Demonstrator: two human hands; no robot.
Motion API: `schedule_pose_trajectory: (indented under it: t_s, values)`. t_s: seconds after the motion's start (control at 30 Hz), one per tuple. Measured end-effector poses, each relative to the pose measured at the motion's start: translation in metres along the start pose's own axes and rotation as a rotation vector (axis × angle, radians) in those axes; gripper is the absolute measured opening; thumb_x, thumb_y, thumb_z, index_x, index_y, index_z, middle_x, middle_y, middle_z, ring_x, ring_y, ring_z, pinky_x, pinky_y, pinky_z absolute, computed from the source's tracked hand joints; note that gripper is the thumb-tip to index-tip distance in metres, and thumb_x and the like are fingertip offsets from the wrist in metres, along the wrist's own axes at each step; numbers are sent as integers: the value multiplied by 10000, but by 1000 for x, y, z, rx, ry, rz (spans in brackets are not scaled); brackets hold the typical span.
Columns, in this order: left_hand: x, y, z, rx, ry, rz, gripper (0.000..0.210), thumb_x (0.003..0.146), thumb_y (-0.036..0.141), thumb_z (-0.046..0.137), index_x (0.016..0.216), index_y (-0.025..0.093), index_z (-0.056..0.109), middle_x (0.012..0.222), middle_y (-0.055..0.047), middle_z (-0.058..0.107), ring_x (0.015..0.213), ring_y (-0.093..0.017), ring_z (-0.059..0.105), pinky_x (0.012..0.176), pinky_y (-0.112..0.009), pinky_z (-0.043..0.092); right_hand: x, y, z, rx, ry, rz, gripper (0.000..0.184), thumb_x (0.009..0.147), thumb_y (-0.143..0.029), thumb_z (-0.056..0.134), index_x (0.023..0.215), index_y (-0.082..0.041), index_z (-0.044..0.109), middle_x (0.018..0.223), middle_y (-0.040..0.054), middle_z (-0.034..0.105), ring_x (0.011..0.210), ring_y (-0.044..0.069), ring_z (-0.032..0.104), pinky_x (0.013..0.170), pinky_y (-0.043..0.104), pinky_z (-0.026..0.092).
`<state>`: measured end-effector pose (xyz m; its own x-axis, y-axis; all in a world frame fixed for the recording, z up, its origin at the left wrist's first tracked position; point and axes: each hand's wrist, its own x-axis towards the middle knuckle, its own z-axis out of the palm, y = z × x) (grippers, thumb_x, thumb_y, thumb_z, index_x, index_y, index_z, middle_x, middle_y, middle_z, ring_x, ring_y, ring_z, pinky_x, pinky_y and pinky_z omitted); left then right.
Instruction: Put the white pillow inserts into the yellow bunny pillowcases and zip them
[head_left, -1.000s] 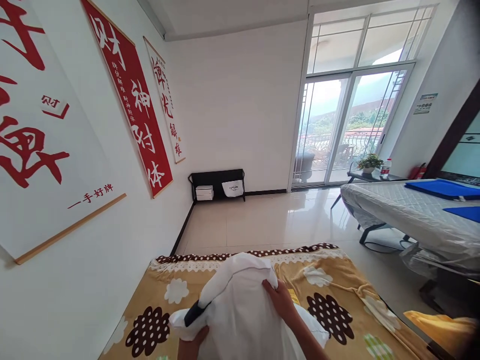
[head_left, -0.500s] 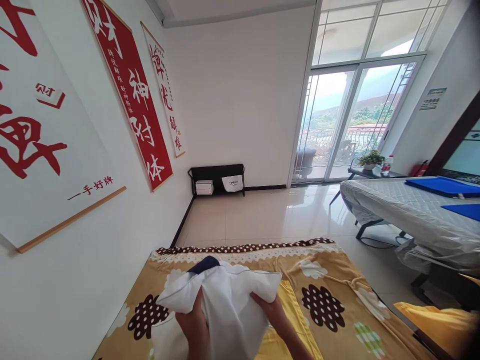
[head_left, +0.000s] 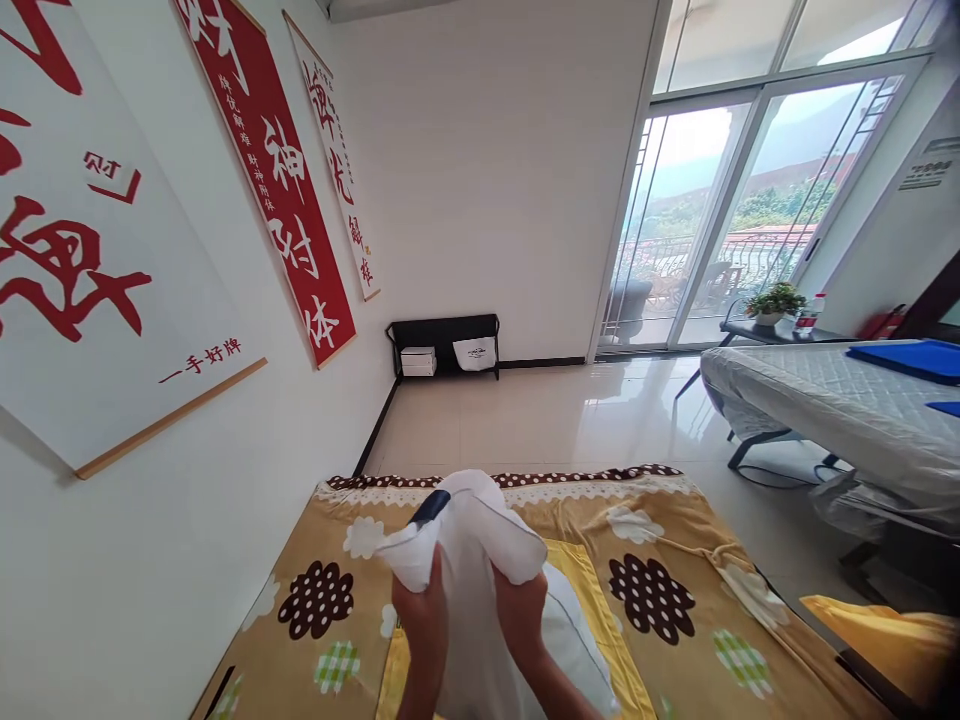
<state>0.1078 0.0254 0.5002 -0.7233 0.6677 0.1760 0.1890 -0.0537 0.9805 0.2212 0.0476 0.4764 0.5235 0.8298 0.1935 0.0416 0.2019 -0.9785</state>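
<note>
White wall scroll [head_left: 112, 250] reads "一手好牌"; red wall scroll [head_left: 285, 190] reads "神对体".

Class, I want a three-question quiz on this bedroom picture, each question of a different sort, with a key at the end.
1. True or false: both hands grip the white pillow.
2. Multiple choice: the pillow is held above A) the flowered blanket, B) the grey mattress, C) the black rack.
3. Short answer: what small dark part shows at the pillow's top left?

Key
1. True: the left hand and right hand both clutch its fabric.
2. A.
3. A navy patch, seemingly of a dark layer under the white cover.
</note>
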Motion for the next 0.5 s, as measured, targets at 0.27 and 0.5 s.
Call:
schedule_pose_trajectory:
  t_s: [0.27,0.5]
  values:
    - [-32,3,11,-267,-286,-371,669,633,668,731,1026,128,709,1040,-174,743,1006,-333,706,851,-403,571,-6,-18,-20,-139,-666,-322,294,772,-267,616,1033,-177,720,1089,119,666,1016,254,635,906,368,542]
    - [-34,3,-5,-73,-529,-146,568,691,598,714,1007,127,743,977,-169,756,980,-346,707,855,-403,568,-30,31,-22,-422,-662,-414,632,723,-311,729,1341,-232,623,1361,152,590,1264,378,533,1103,542,408]
